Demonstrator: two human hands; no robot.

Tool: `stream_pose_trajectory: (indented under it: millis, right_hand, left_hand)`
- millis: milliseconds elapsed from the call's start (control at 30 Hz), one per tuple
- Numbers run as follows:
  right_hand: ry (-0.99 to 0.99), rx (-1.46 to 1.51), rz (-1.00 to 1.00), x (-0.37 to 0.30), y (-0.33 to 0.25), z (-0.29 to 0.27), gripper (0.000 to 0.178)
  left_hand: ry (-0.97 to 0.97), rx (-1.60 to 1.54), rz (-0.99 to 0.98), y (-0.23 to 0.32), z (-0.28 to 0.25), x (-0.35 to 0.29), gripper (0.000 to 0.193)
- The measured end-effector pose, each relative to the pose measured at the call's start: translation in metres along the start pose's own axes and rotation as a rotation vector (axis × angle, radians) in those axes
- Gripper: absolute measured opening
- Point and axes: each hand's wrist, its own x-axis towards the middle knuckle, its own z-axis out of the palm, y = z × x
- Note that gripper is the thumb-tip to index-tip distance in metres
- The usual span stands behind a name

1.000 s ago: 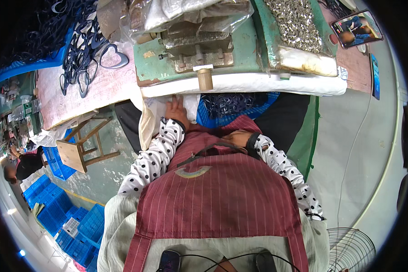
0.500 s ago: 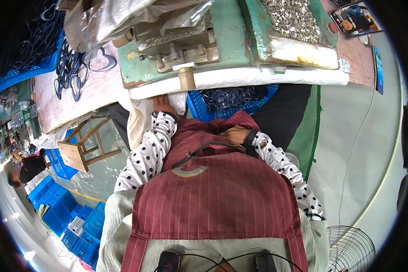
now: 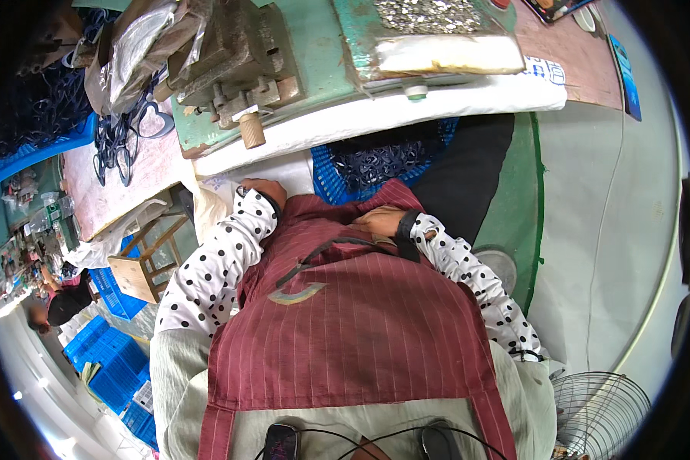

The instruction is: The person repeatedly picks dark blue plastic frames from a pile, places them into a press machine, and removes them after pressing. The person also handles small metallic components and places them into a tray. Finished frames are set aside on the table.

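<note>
My left hand (image 3: 267,189) is below the bench's front edge, beside a cream cloth bag (image 3: 213,201) and a white sheet. Its fingers look curled in; whatever may be in them is hidden. On my lap, my right hand (image 3: 382,221) is closed on a fold of the dark red striped apron (image 3: 353,330), its fingertips partly tucked into the cloth. Just beyond my lap, a blue basket (image 3: 326,178) holds many small dark loop-shaped pieces (image 3: 383,159). Neither hand touches the metal fixture (image 3: 241,65) on the bench.
Small silvery parts (image 3: 429,15) fill a green tray at the back. Dark blue loops (image 3: 115,149) lie at the bench's left. A wooden stool (image 3: 134,277) and stacked blue crates (image 3: 107,360) stand left, with another person (image 3: 69,303) beyond. A wire fan (image 3: 602,410) is at lower right.
My left hand has drawn back from the bench edge, and its fingers have curled in. My right hand stays on the apron. The whole view has shifted and turned slightly.
</note>
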Motion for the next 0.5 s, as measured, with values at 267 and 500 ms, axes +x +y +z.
stream_pose_trajectory:
  millis: [267,500]
  right_hand:
    - [0.087,0.164,0.039,0.010,0.008,0.004,0.044]
    - [0.172,0.156,0.014,-0.002,0.013,-0.003,0.042]
  left_hand:
    - [0.262,-0.291,0.309,0.023,-0.033,-0.024,0.021]
    - [0.119,-0.209,0.355,0.018,-0.050,-0.010,0.024]
